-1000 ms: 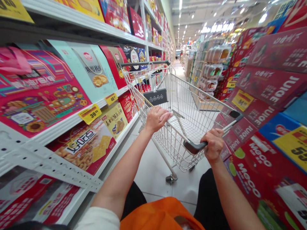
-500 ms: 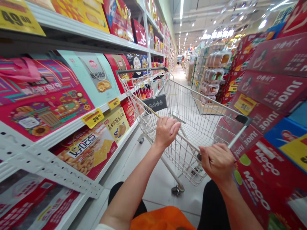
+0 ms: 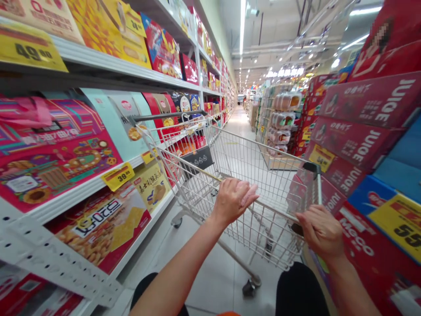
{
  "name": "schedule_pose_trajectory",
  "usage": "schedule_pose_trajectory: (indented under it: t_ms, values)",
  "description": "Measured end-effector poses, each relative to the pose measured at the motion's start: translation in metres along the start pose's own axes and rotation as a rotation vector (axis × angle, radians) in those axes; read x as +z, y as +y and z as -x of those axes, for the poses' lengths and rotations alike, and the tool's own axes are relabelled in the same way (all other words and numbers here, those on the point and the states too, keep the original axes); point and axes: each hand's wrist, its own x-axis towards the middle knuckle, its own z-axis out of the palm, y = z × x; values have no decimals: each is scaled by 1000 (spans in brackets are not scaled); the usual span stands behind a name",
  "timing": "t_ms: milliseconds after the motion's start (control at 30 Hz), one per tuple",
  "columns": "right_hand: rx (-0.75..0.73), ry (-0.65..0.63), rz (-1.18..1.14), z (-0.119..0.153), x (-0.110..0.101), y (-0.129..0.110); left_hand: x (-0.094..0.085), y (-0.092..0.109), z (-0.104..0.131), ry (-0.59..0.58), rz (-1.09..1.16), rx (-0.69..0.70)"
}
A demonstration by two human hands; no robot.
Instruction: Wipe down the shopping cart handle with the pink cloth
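Note:
A wire shopping cart (image 3: pixel 259 151) stands turned sideways before me, its basket holding no goods that I can see. My left hand (image 3: pixel 232 197) is closed over the middle of the cart's near top rail. At the near right corner, by a dark plastic fitting, my right hand (image 3: pixel 322 230) grips the same cart. A dark panel (image 3: pixel 199 160) hangs on the basket's far left side. The black handle bar (image 3: pixel 171 115) reaches over toward the shelf on the left. A caster wheel (image 3: pixel 250 287) rests on the floor near my legs.
Along the left runs a white shelf (image 3: pixel 128 63) of boxed gift foods with yellow price tags (image 3: pixel 118 175). Stacked red drink cartons (image 3: pixel 362 109) stand close on the right. A goods display (image 3: pixel 284 118) lies ahead beside a long tiled aisle (image 3: pixel 240 116).
The cart has swung, its handle end shifting left toward the shelf and its right corner moving right. Both hands moved rightward with it, still gripping. The view tilted slightly upward.

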Motion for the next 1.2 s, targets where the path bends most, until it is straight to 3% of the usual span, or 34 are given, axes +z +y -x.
schedule_pose_trajectory:
  t_ms: [167, 267, 367, 433, 533, 733, 867, 1033, 1200]
  values:
    - [33, 24, -18, 6, 0, 19, -11, -48, 4, 52, -60, -6]
    - [48, 40, -10, 7, 0, 25, -22, -83, 9, 87, -132, -80]
    - [52, 50, -19, 6, 0, 26, -30, -101, 13, 135, -193, -171]
    - [50, 62, -32, 4, 2, 26, -31, -98, 14, 187, -206, -230]
    - [51, 89, -42, 4, 5, 27, -26, -75, 13, 253, -174, -258]
    - [41, 89, -60, 9, 12, 38, -4, -11, 7, 255, -63, -148]
    - [62, 90, -82, 11, 16, 46, 5, 15, 2, 210, -21, -64]
    - [50, 58, -101, 12, 18, 58, 2, 16, -2, 93, -81, 27]
    - [42, 11, -106, 8, 19, 65, -9, -8, -2, 27, -159, 34]
